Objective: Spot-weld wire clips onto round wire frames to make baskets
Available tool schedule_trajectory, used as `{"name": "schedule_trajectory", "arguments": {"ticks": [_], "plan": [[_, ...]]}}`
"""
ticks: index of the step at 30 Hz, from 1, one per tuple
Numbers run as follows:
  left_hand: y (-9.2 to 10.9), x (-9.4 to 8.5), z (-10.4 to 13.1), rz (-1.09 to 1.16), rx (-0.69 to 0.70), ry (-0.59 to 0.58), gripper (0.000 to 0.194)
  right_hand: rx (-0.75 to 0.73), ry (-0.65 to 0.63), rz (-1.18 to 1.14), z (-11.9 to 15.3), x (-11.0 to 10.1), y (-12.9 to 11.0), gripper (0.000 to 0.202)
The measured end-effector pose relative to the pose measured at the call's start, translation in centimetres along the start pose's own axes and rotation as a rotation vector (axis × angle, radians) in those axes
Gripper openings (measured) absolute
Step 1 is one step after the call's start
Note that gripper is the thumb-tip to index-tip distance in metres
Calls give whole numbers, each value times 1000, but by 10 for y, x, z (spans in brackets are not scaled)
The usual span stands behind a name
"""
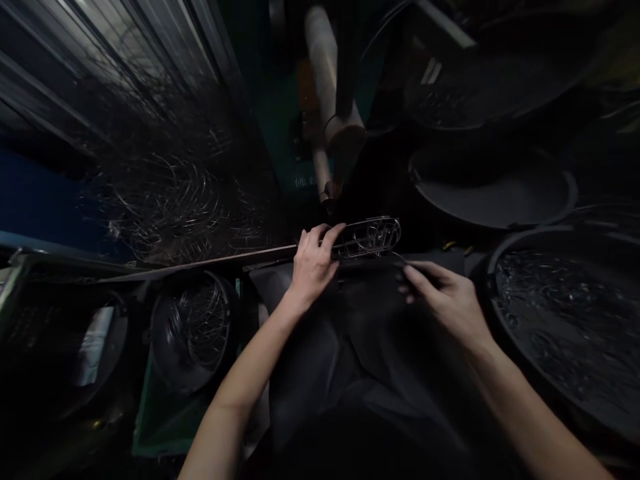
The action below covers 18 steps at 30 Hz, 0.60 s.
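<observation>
A long wire rack with rounded ends (373, 237) lies in front of me, below the machine's lower tip. My left hand (316, 259) grips the rack's left end, fingers bent over its upper edge. Just right of the rack, my right hand (443, 290) pinches a thin wire piece (397, 255) between thumb and forefinger. That wire points up and left toward the rack's right end; whether it touches cannot be made out. Dark cloth (320, 360) covers my lap beneath both hands.
A machine with pale cylindrical electrodes (325, 73) stands ahead. Tangled wire parts (185, 200) are heaped at left. A round basin of bent wires (227, 313) sits over a green crate (163, 427). At right are a basin of small wire parts (495, 267) and another dark basin (570, 190).
</observation>
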<state>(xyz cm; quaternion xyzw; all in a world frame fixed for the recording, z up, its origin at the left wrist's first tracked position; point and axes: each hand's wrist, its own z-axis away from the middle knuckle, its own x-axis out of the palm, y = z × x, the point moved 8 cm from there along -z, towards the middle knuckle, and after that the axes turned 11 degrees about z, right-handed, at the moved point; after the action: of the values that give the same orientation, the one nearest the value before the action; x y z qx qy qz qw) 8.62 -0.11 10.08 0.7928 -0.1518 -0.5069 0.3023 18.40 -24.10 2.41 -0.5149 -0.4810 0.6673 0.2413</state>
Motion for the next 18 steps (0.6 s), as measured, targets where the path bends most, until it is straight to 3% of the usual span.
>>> {"name": "schedule_trajectory", "arguments": {"ticks": [3, 7, 18], "plan": [[7, 0, 3, -66, 38, 39, 62, 8, -161, -77, -33, 41, -34, 40], [14, 2, 8, -163, 115, 73, 51, -3, -168, -92, -53, 72, -67, 35], [6, -3, 5, -105, 83, 116, 54, -192, 28, -77, -36, 78, -102, 27]]}}
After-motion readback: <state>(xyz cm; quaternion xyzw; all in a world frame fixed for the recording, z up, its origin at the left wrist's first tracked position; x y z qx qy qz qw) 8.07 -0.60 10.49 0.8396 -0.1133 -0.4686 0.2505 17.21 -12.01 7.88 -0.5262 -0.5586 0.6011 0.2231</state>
